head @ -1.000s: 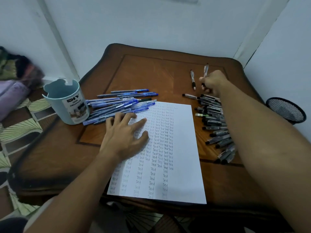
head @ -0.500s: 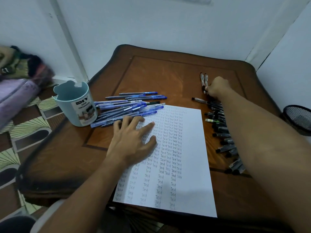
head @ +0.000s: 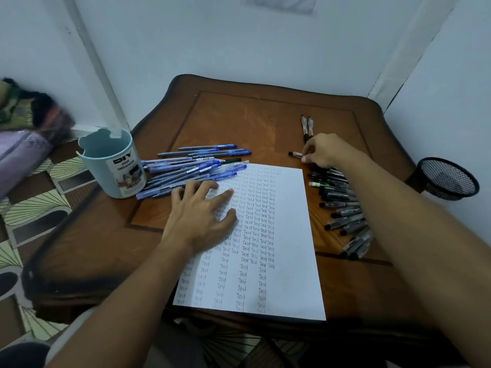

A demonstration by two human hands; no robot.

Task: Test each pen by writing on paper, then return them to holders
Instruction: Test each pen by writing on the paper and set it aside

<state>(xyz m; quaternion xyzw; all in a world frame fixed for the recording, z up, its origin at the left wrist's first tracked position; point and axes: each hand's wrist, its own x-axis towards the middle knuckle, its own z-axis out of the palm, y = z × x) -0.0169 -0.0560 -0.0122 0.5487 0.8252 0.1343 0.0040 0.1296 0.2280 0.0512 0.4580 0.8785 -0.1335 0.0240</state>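
**Reaching for a black pen**

Filling the middle of the frame: wooden table [head: 265, 115]. Lying across its centre: paper [head: 287, 235] covered in columns of "Test". Pressing flat on the sheet's left edge, fingers spread wide: left hand [head: 202, 216]. Standing at left: blue holder [head: 113, 166], blue pens [head: 196, 166] heaped beside it. Sitting at far right: mesh holder [head: 449, 179]. Pinching a black pen [head: 295, 154] above the black pens [head: 342, 205], right of centre: right hand [head: 325, 151].
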